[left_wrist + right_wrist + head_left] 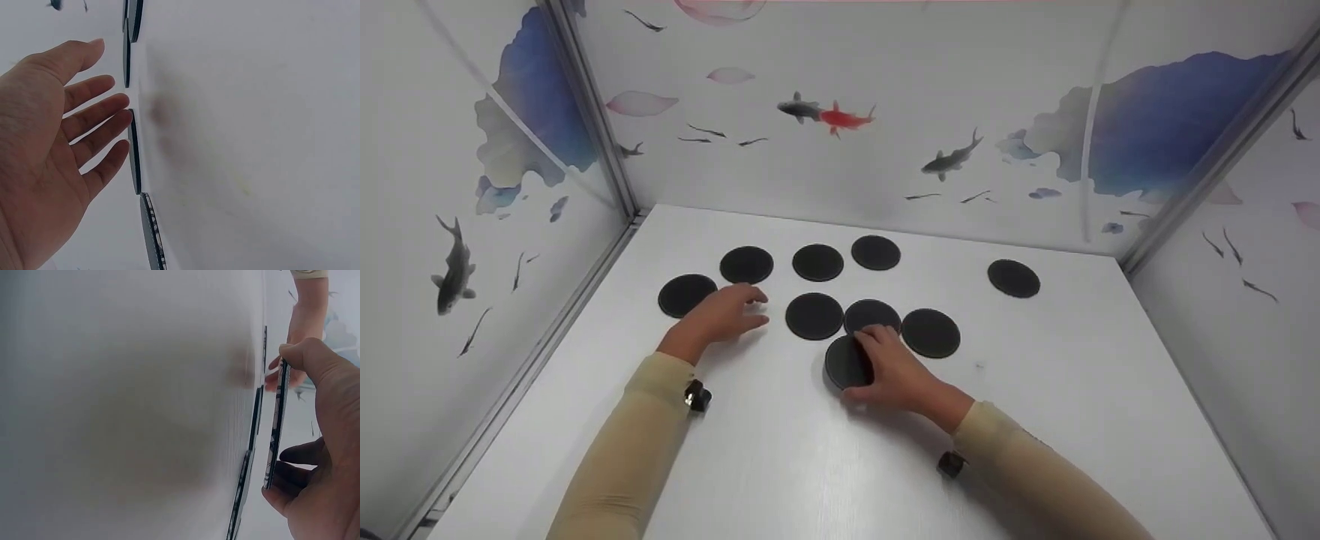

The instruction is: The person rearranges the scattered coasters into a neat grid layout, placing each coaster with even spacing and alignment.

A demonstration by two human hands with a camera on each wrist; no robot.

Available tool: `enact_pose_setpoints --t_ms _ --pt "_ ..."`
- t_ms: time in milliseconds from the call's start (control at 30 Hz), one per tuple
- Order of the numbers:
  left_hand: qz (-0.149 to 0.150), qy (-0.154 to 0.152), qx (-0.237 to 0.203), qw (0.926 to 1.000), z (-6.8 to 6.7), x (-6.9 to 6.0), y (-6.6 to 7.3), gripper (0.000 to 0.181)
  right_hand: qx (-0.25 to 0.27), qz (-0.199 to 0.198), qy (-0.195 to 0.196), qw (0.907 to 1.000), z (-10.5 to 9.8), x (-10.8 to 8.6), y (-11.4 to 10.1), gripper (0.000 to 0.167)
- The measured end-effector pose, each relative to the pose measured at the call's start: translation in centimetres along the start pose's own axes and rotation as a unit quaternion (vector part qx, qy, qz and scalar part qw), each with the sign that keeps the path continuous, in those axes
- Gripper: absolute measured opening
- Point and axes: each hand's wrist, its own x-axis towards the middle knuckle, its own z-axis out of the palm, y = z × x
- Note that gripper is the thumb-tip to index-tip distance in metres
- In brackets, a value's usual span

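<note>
My right hand (896, 375) grips a round black coaster (846, 365) by its rim, thumb on the near side and fingertips on the far side. In the right wrist view the held coaster (277, 422) is edge-on, raised off the table, with a light pattern on its underside. My left hand (724, 315) hovers with spread, relaxed fingers, holding nothing, between the leftmost coaster (684, 297) and a coaster (814, 316) of the near row. Just beyond the held one lie the middle coaster (872, 315), partly hidden by my right hand, and the right coaster (931, 333).
Along the back lie more black coasters: one at left (746, 265), two near the middle (817, 262) (876, 253) and one apart at right (1014, 278). Fish-printed panels (840, 172) enclose the white table (780, 465) at the back and both sides.
</note>
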Motion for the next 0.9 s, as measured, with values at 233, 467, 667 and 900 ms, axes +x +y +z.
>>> enact_pose_setpoints --t_ms 233,467,667,900 --pt "0.019 0.003 -0.001 0.9998 0.0 0.1 -0.2 0.046 -0.009 -0.022 -0.02 0.9995 0.8 1.4 -1.6 0.103" --pt "0.033 0.009 0.001 0.9994 0.2 0.2 -0.6 0.045 -0.024 -0.026 -0.035 0.9988 1.4 2.5 -2.9 0.106" --pt "0.026 0.01 0.002 0.9996 0.2 0.0 -0.6 0.046 -0.046 -0.042 -0.045 0.9971 1.8 3.3 -3.8 0.105" --pt "0.039 0.016 0.0 0.9991 0.1 -0.1 -0.5 0.044 -0.059 -0.048 -0.047 0.996 2.4 3.9 -4.5 0.102"
